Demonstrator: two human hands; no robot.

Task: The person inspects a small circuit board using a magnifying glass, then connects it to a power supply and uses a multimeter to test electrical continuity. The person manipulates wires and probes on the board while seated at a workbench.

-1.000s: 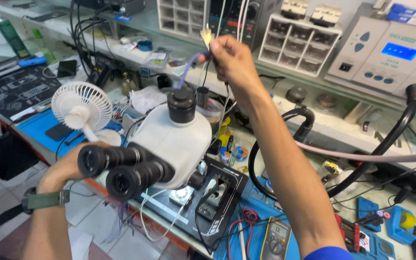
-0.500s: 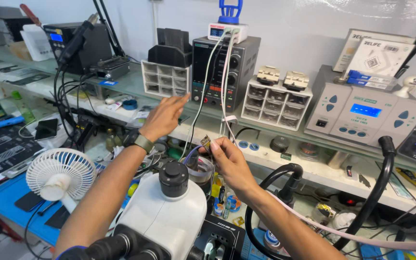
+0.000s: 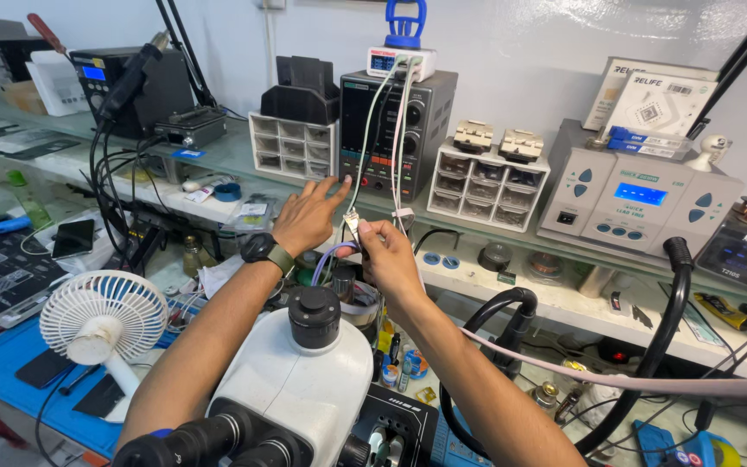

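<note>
My left hand [image 3: 304, 216], with a dark watch on its wrist, reaches forward with fingers spread, its fingertips at the front panel of a dark bench power supply [image 3: 395, 130] on the shelf. My right hand [image 3: 388, 255] pinches the small metal connector end of a thin cable [image 3: 353, 227] just below that panel. White and green cables [image 3: 382, 130] hang down the power supply's front from a small white box on top. A white microscope [image 3: 296, 380] with a black top knob stands right under my arms.
A small white desk fan [image 3: 101, 320] stands at the left on a blue mat. Drawer organisers [image 3: 291, 147] [image 3: 486, 177], a grey soldering station [image 3: 637, 203] with a blue display and black flexible hoses [image 3: 650, 346] crowd the shelf and right side.
My left hand left the microscope eyepieces and rose to the power supply's front. My right hand stays on the cable end. The view tilted up toward the shelf.
</note>
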